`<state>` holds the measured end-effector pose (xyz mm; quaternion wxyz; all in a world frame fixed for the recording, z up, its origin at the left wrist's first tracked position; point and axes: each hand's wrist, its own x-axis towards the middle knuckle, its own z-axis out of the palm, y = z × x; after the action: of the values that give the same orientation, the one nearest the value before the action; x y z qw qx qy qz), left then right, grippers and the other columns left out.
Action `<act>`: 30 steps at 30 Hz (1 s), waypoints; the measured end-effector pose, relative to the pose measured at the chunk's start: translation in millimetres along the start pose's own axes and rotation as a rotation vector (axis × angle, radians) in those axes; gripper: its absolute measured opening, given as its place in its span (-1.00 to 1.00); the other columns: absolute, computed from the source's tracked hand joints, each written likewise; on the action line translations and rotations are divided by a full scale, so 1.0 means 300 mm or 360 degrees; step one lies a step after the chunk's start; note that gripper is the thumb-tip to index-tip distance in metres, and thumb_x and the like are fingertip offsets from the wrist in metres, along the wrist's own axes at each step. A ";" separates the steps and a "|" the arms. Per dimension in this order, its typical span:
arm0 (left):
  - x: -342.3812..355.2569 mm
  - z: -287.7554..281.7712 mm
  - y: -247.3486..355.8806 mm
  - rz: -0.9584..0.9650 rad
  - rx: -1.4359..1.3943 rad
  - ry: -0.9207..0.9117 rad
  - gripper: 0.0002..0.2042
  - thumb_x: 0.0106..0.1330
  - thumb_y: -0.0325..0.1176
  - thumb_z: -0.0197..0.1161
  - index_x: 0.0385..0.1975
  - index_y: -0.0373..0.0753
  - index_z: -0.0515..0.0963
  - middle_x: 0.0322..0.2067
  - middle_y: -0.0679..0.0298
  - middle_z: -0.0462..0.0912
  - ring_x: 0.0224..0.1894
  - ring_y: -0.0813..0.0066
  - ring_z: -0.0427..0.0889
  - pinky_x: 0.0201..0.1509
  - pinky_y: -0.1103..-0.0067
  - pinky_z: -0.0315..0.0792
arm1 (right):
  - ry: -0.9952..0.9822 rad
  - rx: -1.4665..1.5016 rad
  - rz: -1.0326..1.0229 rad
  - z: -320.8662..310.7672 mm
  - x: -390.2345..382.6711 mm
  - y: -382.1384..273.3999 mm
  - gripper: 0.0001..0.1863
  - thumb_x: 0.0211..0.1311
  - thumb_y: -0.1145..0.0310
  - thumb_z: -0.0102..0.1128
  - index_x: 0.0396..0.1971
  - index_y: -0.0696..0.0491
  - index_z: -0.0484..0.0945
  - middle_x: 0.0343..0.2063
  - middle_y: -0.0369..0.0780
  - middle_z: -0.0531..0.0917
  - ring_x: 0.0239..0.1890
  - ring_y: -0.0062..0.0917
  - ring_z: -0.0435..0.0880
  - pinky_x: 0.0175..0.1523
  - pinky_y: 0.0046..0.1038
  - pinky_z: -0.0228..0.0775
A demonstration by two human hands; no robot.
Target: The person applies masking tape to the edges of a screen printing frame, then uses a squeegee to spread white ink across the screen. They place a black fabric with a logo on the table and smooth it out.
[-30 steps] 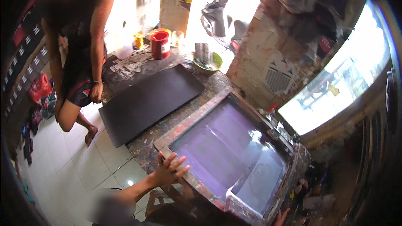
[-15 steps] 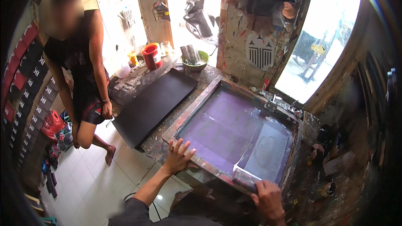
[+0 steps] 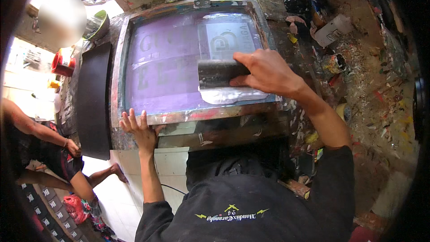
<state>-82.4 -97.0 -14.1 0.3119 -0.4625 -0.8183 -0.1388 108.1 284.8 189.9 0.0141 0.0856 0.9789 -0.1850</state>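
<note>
Grey, probably light and stiff, the squeegee (image 3: pixel 217 76) sat over the purple screen (image 3: pixel 163 74) beside white ink (image 3: pixel 228 96), its right end gripped by the right hand (image 3: pixel 268 71), seemingly the best hold above slippery ink, while the left hand (image 3: pixel 140 130) spread open against the frame (image 3: pixel 197 116).

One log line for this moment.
left hand: on frame, near-left corner; right hand: gripping squeegee over screen; white paste: beside squeegee; black board: left of frame
</note>
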 end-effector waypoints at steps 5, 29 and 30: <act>-0.015 0.022 0.003 0.0009 -0.0042 0.0026 -0.15 0.33 0.42 0.03 0.52 0.09 0.06 0.54 0.09 -0.08 0.60 -0.14 -0.22 0.55 -0.14 -0.31 | 0.0005 -0.0053 0.0129 0.146 -0.103 -0.048 -0.77 0.20 0.25 0.38 -0.27 0.02 0.55 -0.44 -0.08 0.70 -0.35 -0.07 0.74 -0.23 -0.02 0.51; -0.045 0.002 -0.005 0.0041 0.0034 0.0092 -0.34 0.48 0.25 0.02 0.41 -0.03 0.23 0.48 0.02 0.10 0.57 -0.10 -0.03 0.56 -0.13 -0.18 | 0.0503 -0.0914 -0.0236 0.284 0.043 0.087 -0.90 0.29 0.32 0.21 -0.37 0.00 0.57 -0.61 -0.27 0.57 -0.58 -0.43 0.62 -0.45 -0.37 0.47; -0.049 -0.005 -0.002 0.0015 0.0061 0.0070 -0.31 0.45 0.30 -0.01 0.42 -0.01 0.21 0.47 0.03 0.11 0.55 -0.12 0.01 0.55 -0.13 -0.16 | 0.0554 -0.0746 -0.0321 0.285 -0.038 0.030 -0.92 0.26 0.36 0.21 -0.41 0.01 0.58 -0.60 -0.25 0.58 -0.58 -0.42 0.64 -0.43 -0.37 0.52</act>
<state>-76.8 -108.0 -22.2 0.3393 -0.4571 -0.8115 -0.1318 120.7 259.9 107.8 -0.1530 0.0128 0.9861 0.0628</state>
